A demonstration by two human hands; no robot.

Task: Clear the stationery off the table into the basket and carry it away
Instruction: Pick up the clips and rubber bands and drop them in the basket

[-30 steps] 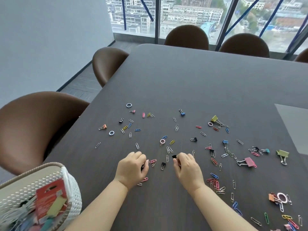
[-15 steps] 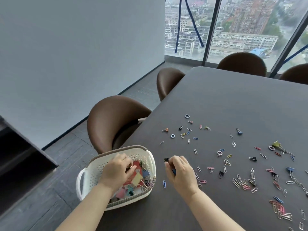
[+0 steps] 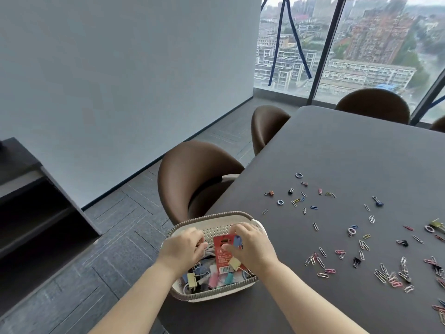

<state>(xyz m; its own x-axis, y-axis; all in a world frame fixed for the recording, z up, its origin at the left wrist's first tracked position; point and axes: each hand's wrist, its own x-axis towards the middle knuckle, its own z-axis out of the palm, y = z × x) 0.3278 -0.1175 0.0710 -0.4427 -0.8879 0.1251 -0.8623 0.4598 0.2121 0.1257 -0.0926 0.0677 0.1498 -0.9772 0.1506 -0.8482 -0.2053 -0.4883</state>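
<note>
A person's two bare hands reach into a white woven basket (image 3: 192, 296) that sits at the near left edge of a dark worktop (image 3: 349, 153). The left hand (image 3: 181, 249) has its fingers curled down among the contents; whether it holds anything cannot be told. The right hand (image 3: 250, 247) hovers over a red card packet (image 3: 222, 251), fingers bent, grip unclear. The basket holds coloured binder clips (image 3: 191, 279). Many paper clips (image 3: 320, 261) and small binder clips lie scattered across the worktop toward its right edge. A brown chair (image 3: 192, 169) stands beside the left edge.
</note>
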